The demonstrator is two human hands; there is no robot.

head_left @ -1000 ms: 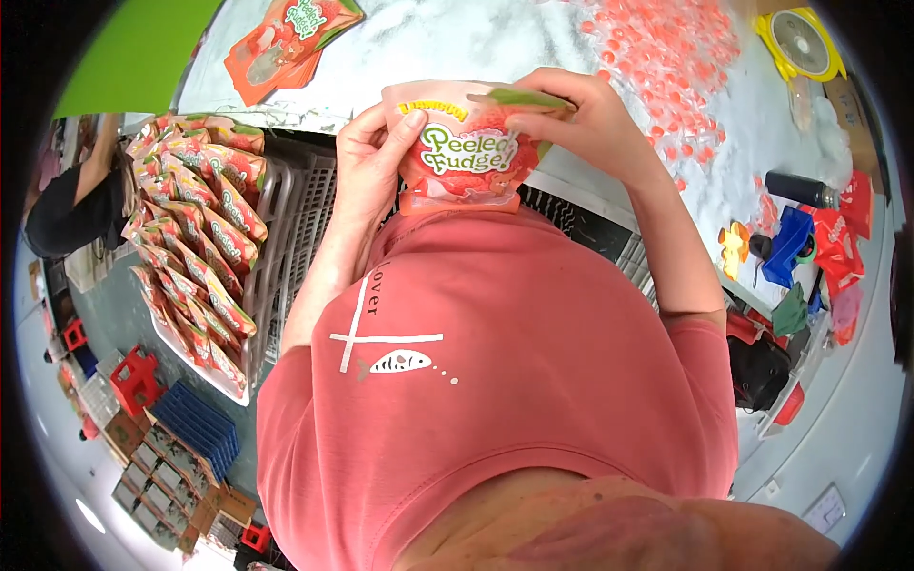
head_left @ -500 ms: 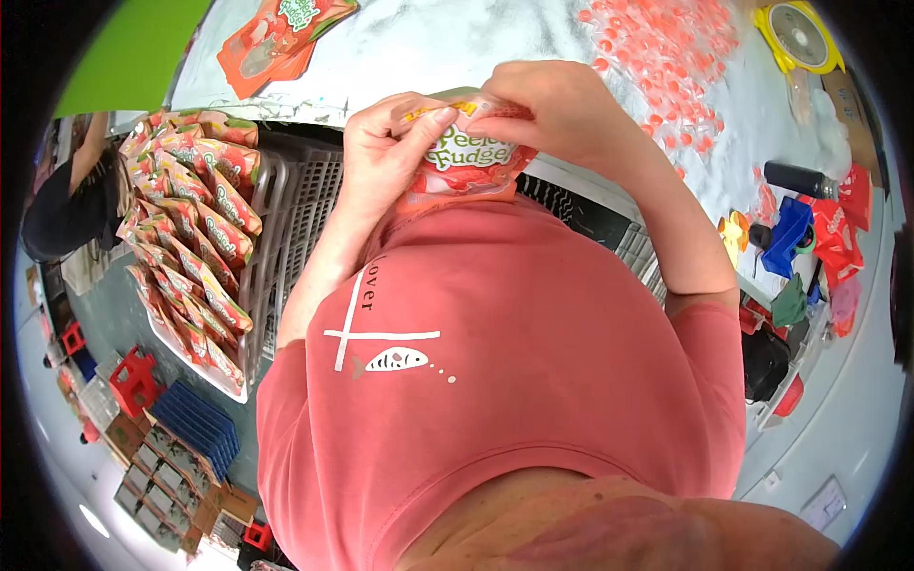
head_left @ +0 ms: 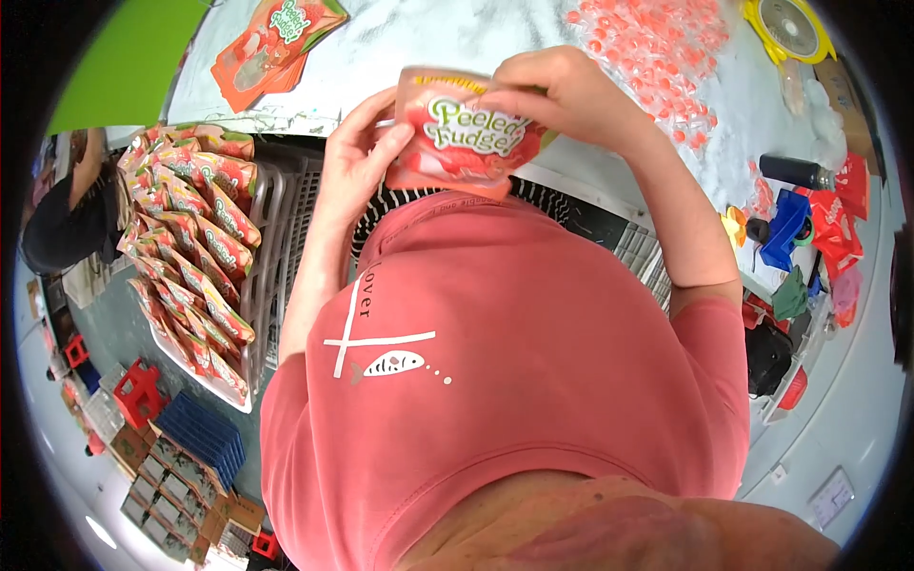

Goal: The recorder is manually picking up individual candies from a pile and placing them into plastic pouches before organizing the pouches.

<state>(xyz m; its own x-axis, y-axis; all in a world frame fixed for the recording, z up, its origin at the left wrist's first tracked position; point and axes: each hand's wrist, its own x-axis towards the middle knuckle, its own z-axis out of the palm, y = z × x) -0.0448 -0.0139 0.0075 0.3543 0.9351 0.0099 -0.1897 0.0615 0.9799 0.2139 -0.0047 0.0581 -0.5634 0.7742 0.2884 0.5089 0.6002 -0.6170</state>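
Observation:
A red and orange candy pouch (head_left: pixel 455 157) with a printed front is held up in front of my chest, at the table's near edge. My left hand (head_left: pixel 364 150) grips its left edge, the thumb lying on the front and the fingers partly hidden behind. At its upper right side, my right hand (head_left: pixel 560 100) pinches the pouch with bent fingers. Beyond my hands, several flat pouches (head_left: pixel 255 71) lie stacked on the pale table. To the far right of them spreads a heap of wrapped red candies (head_left: pixel 657 48).
Left of me, a white crate (head_left: pixel 228 392) holds rows of filled pouches (head_left: pixel 205 247). A yellow round-dial scale (head_left: pixel 792 30) stands at the far right, with a dark bottle (head_left: pixel 798 172) nearer. Another person's arm (head_left: pixel 88 176) shows at the left.
The pouch has turned its printed front more fully into view and come upright. My left hand has shifted from its top edge down to its left side; my right hand stays at its upper right.

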